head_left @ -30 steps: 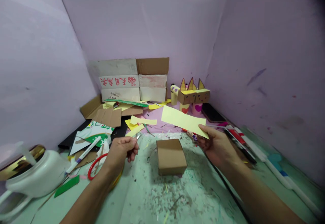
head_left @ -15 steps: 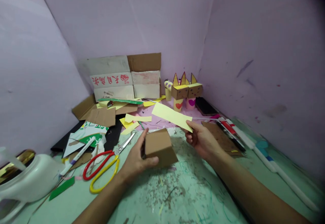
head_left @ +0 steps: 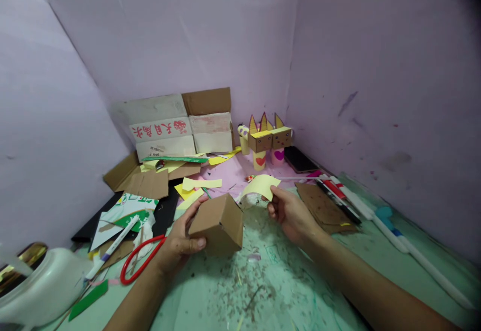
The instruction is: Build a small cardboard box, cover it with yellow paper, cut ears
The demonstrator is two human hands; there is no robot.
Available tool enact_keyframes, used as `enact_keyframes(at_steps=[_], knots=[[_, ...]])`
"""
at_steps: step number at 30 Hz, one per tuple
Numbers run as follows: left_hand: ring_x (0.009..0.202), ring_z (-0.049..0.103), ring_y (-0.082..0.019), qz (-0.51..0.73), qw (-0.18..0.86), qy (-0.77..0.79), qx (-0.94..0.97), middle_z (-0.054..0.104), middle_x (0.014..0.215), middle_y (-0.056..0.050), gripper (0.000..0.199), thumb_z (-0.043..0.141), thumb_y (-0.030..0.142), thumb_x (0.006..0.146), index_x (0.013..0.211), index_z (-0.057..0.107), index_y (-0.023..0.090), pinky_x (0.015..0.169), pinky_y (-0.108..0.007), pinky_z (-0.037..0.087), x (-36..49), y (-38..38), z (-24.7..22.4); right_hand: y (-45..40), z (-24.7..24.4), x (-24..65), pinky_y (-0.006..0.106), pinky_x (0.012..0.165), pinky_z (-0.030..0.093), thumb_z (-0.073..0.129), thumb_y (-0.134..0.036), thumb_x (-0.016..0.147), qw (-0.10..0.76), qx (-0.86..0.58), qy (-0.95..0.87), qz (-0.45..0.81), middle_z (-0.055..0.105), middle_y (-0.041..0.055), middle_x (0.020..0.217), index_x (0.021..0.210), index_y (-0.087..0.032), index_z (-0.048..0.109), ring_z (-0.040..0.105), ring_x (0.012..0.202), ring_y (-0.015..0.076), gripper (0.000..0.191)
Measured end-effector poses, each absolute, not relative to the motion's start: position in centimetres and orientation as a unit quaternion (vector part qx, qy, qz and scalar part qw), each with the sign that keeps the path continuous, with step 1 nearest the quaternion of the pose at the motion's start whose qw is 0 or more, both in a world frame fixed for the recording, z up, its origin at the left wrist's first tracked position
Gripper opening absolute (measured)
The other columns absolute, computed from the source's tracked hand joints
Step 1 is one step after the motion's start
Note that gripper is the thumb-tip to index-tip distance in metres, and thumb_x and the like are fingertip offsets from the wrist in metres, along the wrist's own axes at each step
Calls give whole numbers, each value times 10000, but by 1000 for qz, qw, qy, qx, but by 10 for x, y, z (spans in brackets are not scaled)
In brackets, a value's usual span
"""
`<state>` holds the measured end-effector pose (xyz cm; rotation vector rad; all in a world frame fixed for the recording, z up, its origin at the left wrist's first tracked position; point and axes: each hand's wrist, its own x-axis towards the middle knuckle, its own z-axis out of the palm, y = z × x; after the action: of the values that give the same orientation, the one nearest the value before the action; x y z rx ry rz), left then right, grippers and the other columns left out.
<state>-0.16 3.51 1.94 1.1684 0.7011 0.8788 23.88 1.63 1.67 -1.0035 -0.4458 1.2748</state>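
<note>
A small brown cardboard box point(head_left: 218, 223) is gripped by my left hand point(head_left: 180, 243), thumb on its near side and fingers behind its left side. My right hand point(head_left: 291, 211) pinches the right end of a pale yellow paper strip point(head_left: 259, 186), which curves in an arch with its free end hanging to the left. Paper and box are close together but held in separate hands. Behind them stand two cardboard cat-like figures point(head_left: 260, 143) with pointed ears and hearts on their tube bodies.
Red-handled scissors point(head_left: 141, 258) lie partly under my left forearm. Left are paper scraps point(head_left: 128, 216) and a white container point(head_left: 48, 281). Right are cardboard point(head_left: 323, 208), markers point(head_left: 334, 191) and a phone point(head_left: 299, 159). A flattened carton point(head_left: 165, 130) leans on the back wall.
The box has moved left and turned, showing a side corner. The yellow strip, earlier flat and stretched out, is now lower and bent into a curve. The camera view has tilted up.
</note>
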Motion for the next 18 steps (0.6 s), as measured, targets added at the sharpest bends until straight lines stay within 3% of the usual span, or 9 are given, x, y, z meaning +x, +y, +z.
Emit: enact_keyframes(at_steps=[9, 18], knots=[[1156, 483, -324, 393, 677, 335, 524, 538, 1277, -53, 916, 807, 206, 409, 1271, 502, 259, 894, -305, 409, -1, 34, 20, 15, 23, 240, 173, 335, 297, 614, -254, 710, 680, -430, -183, 565, 558, -41, 488, 692, -154, 596, 420, 350, 66, 103], [1192, 447, -312, 397, 666, 349, 527, 554, 1247, -29, 926, 780, 82, 342, 1217, 543, 269, 815, -236, 415, 0, 34, 20, 15, 21, 240, 168, 339, 301, 604, -264, 718, 678, -426, -191, 568, 580, -28, 520, 722, -139, 600, 427, 357, 60, 125]])
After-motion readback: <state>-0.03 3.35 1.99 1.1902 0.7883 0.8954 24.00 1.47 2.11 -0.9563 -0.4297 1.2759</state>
